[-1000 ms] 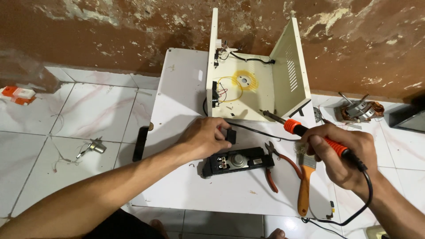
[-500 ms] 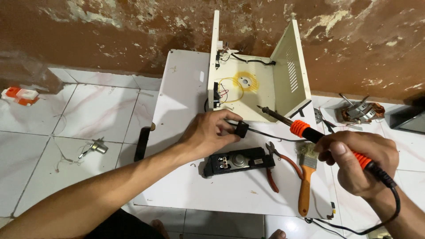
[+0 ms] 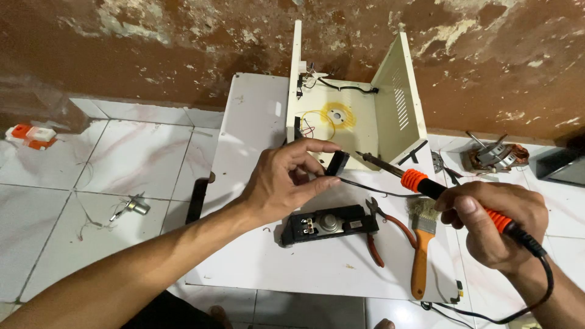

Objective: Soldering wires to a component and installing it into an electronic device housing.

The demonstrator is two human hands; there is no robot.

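Note:
My left hand (image 3: 286, 183) pinches a small black part (image 3: 337, 163) with a thin black wire trailing from it, held just in front of the open cream metal case (image 3: 353, 122). My right hand (image 3: 493, 225) grips a soldering iron (image 3: 420, 181) with an orange and black handle; its metal tip points left and sits just right of the black part. Below the hands a black oblong speaker unit (image 3: 329, 224) lies on the white board (image 3: 256, 140).
Red-handled pliers (image 3: 381, 234) and an orange-handled brush (image 3: 420, 244) lie right of the speaker unit. A small motor (image 3: 496, 157) sits on the tiles at right, an orange and white object (image 3: 30, 135) at far left, a small metal part (image 3: 134, 207) on the floor.
My left hand has lifted the black part up toward the case. My right hand has shifted the soldering iron up and left, bringing its tip close to the part.

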